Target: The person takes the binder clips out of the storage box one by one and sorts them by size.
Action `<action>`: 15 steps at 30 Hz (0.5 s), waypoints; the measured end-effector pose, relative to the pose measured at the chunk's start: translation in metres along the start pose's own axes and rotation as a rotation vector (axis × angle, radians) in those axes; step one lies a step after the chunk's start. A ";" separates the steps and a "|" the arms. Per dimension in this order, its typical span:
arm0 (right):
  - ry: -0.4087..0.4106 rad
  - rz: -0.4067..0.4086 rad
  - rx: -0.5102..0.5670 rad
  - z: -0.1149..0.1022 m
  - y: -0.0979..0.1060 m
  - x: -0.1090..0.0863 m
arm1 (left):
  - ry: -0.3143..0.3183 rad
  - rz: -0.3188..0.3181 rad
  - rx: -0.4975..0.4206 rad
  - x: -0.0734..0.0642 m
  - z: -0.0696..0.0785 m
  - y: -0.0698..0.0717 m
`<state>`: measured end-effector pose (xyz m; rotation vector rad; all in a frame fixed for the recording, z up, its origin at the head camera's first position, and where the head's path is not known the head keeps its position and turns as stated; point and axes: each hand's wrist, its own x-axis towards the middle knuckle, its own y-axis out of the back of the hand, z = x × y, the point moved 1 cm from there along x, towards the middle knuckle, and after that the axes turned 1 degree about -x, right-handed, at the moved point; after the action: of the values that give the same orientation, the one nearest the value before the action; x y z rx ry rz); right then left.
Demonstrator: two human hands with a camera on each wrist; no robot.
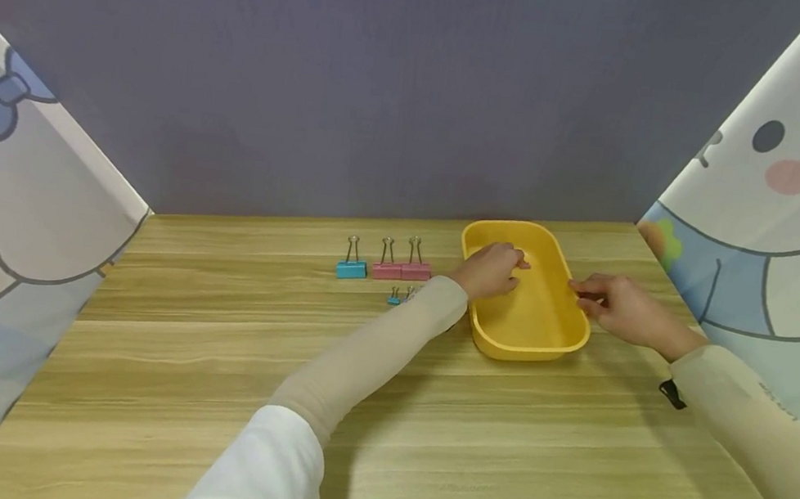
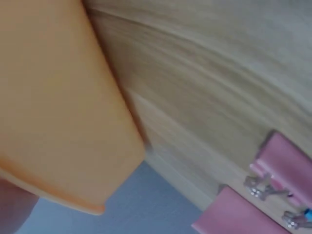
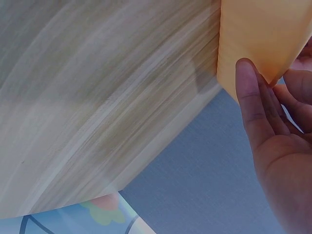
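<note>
My right hand (image 1: 619, 307) pinches the right rim of a yellow plastic bin (image 1: 522, 351); the right wrist view shows its fingers (image 3: 251, 102) against the outer wall. Reaching over the left rim, my left hand (image 1: 490, 270) hangs inside the bin, with a gap between thumb and forefinger and nothing seen between them. In the left wrist view the bin's wall hides most of that hand. Left of the bin, a large blue binder clip (image 1: 351, 269) stands beside two pink binder clips (image 1: 401, 271), handles up. Small binder clips (image 1: 394, 300) sit in front, partly hidden by my left sleeve.
The wood-grain table (image 1: 220, 394) meets a dark grey panel (image 1: 314, 91) at its back edge. Cartoon-printed cloths hang at the left (image 1: 18, 222) and right (image 1: 778, 243). A small black strap piece (image 1: 672, 393) shows beside my right sleeve.
</note>
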<state>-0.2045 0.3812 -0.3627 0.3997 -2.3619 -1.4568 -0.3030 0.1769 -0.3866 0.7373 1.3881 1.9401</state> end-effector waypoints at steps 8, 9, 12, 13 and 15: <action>0.013 0.007 -0.006 0.002 -0.001 -0.001 | 0.063 -0.026 0.025 0.006 0.000 -0.004; 0.014 0.007 -0.002 0.002 -0.001 -0.001 | 0.081 -0.028 0.028 0.008 0.000 -0.005; 0.003 0.002 0.007 0.000 -0.001 -0.001 | 0.137 -0.030 0.050 0.010 -0.001 -0.009; 0.003 -0.002 0.012 0.000 -0.001 0.000 | 0.153 -0.031 0.057 0.011 -0.001 -0.010; 0.000 -0.009 0.021 0.000 -0.001 0.000 | 0.175 -0.034 0.080 0.011 -0.001 -0.012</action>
<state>-0.2043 0.3804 -0.3637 0.4163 -2.3804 -1.4376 -0.3090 0.1881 -0.3977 0.5876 1.5804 1.9703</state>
